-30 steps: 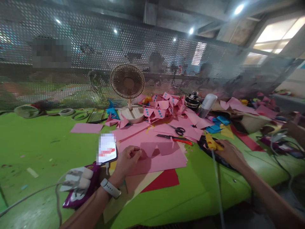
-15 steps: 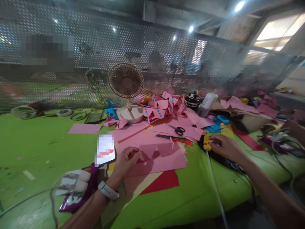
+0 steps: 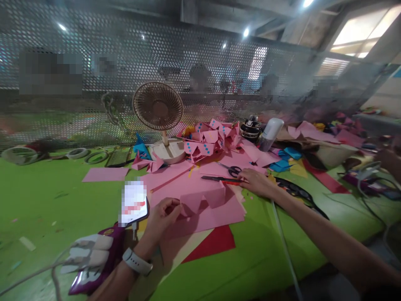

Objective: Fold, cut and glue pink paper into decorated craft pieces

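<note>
The folded pink paper strip (image 3: pixel 215 195), creased but without visible blue dots like the piled pink paper shapes (image 3: pixel 209 138), is over flat pink paper sheets (image 3: pixel 206 222), pinched by the left hand (image 3: pixel 163 216); the right hand's (image 3: pixel 258 183) grip, at the orange-handled black tool (image 3: pixel 210 178), is unclear.

The left hand (image 3: pixel 165 215) pinches a folded pink paper (image 3: pixel 202 198); the right hand (image 3: pixel 252 182) touches the red-handled tool (image 3: pixel 230 181).
</note>
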{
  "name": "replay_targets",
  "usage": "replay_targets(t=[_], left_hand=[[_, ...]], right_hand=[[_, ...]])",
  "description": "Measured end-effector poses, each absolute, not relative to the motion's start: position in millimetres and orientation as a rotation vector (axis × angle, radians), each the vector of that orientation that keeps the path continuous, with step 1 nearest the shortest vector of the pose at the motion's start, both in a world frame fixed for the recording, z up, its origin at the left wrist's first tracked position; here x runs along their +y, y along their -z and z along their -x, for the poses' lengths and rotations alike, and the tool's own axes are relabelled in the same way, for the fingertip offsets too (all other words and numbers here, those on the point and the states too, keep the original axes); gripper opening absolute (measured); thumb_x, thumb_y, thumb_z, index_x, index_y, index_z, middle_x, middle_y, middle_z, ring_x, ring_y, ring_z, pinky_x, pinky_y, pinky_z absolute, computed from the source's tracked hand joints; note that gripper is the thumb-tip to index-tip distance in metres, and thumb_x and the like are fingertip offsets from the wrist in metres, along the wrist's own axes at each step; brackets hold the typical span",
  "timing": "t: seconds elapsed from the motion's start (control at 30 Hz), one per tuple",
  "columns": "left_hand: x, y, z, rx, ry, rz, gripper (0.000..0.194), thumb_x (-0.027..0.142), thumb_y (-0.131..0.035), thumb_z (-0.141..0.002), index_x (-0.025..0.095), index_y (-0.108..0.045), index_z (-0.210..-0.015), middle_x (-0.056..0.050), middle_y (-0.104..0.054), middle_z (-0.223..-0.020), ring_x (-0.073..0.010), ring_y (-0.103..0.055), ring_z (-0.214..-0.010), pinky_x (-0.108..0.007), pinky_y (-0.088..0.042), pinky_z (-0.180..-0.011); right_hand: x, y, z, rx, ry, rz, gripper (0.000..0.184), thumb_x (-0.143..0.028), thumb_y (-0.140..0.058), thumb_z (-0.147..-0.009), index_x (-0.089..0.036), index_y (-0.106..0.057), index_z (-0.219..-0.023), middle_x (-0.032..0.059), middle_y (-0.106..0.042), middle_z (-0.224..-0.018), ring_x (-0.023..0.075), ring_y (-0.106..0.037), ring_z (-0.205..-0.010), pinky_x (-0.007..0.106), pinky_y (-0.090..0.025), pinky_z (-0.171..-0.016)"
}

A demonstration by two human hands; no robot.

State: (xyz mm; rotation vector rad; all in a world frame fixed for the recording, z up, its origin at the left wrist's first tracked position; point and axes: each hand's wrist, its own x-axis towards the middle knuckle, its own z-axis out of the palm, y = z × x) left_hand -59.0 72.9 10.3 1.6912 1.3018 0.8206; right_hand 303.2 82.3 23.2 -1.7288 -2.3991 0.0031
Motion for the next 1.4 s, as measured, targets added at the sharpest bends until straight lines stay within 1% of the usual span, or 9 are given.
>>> replay_targets(t=[0.13, 0.23, 0.5, 0.7, 0.8, 0.93, 1.07, 1.23, 1.4], left_hand=[[71.4, -10.1, 58.5, 1.269, -0.830, -1.656, 0.020, 0.036, -0.056, -0.074, 0.016, -0.061, -0.078, -0.004, -0.065, -0.072, -0.0186, -0.062, -0.067, -0.028, -0.048, -0.061], [70.1, -9.8, 58.0, 1.278, -0.847, -1.657, 0.019, 0.035, -0.056, -0.074, 0.017, -0.060, -0.076, -0.003, -0.063, -0.070, -0.0176, -0.061, -0.064, -0.027, -0.047, -0.060], [69.3, -7.3, 60.1, 1.321, -0.867, -1.790, 0.015, 0.029, -0.053, -0.075, 0.016, -0.062, -0.074, -0.004, -0.064, -0.076, -0.0180, -0.059, -0.071, -0.027, -0.046, -0.063], [66.4, -8.4, 60.3, 1.305, -0.848, -1.792, 0.014, 0.026, -0.052, -0.076, 0.016, -0.062, -0.075, -0.004, -0.064, -0.075, -0.0174, -0.060, -0.070, -0.027, -0.046, -0.064], [64.5, -10.8, 59.8, 1.321, -0.844, -1.785, 0.014, 0.025, -0.052, -0.076, 0.016, -0.062, -0.076, -0.005, -0.064, -0.076, -0.0173, -0.060, -0.071, -0.026, -0.045, -0.064], [64.7, -12.5, 58.8, 1.356, -0.829, -1.797, 0.014, 0.025, -0.051, -0.076, 0.017, -0.062, -0.076, -0.004, -0.065, -0.077, -0.0166, -0.060, -0.071, -0.025, -0.045, -0.064], [65.5, -13.5, 58.0, 1.389, -0.815, -1.829, 0.014, 0.024, -0.051, -0.076, 0.017, -0.063, -0.074, -0.003, -0.064, -0.076, -0.0166, -0.059, -0.072, -0.025, -0.044, -0.065], [62.5, -17.4, 56.7, 1.390, -0.801, -1.855, 0.013, 0.020, -0.051, -0.075, 0.016, -0.063, -0.071, -0.004, -0.063, -0.075, -0.0169, -0.058, -0.073, -0.026, -0.043, -0.066], [60.6, -16.5, 56.8, 1.411, -0.796, -1.897, 0.012, 0.019, -0.051, -0.075, 0.016, -0.062, -0.071, -0.004, -0.063, -0.073, -0.0167, -0.057, -0.069, -0.027, -0.044, -0.063]], right_hand=[[100.3, -28.5, -289.1, -2.423, -0.053, 1.694, 0.021, -0.033, -0.053, -0.081, -0.018, -0.063, -0.091, 0.0075, -0.065, -0.089, 0.0215, -0.059, -0.085, 0.031, -0.044, -0.076], [123.6, -27.8, -262.2, -2.443, -0.080, 1.574, 0.035, -0.036, -0.046, -0.086, -0.013, -0.059, -0.109, 0.0140, -0.063, -0.108, 0.0255, -0.057, -0.100, 0.037, -0.043, -0.085], [199.0, -10.9, -188.2, -2.641, -0.177, 1.313, 0.039, -0.023, -0.044, -0.087, -0.014, -0.051, -0.125, 0.0122, -0.055, -0.126, 0.0213, -0.050, -0.115, 0.033, -0.037, -0.096], [224.1, -16.5, -167.1, -2.660, -0.170, 1.371, 0.087, -0.055, -0.063, -0.070, -0.012, -0.032, -0.139, 0.0169, -0.040, -0.140, 0.0280, -0.042, -0.124, 0.035, -0.037, -0.096], [237.1, -23.6, -149.9, -2.702, -0.163, 1.414, 0.067, -0.054, -0.067, -0.067, -0.017, -0.054, -0.121, 0.0123, -0.058, -0.123, 0.0274, -0.054, -0.110, 0.031, -0.042, -0.087], [251.1, -32.7, -127.3, -2.671, -0.092, 1.530, 0.028, -0.040, -0.054, -0.082, -0.019, -0.066, -0.096, 0.0082, -0.068, -0.099, 0.0223, -0.061, -0.095, 0.026, -0.042, -0.076], [252.5, -41.8, -119.8, -2.664, -0.049, 1.571, 0.033, -0.039, -0.050, -0.084, -0.016, -0.064, -0.104, 0.0112, -0.066, -0.104, 0.0228, -0.060, -0.096, 0.026, -0.042, -0.074], [239.8, -48.1, -119.6, -2.828, -0.100, 1.406, 0.062, -0.036, -0.073, -0.061, -0.021, -0.056, -0.119, 0.0060, -0.059, -0.119, 0.0215, -0.057, -0.100, 0.023, -0.043, -0.077], [234.2, -44.2, -102.9, -2.753, 0.022, 1.470, 0.036, -0.027, -0.054, -0.078, -0.020, -0.058, -0.114, 0.0088, -0.061, -0.112, 0.0228, -0.055, -0.103, 0.028, -0.043, -0.079]])
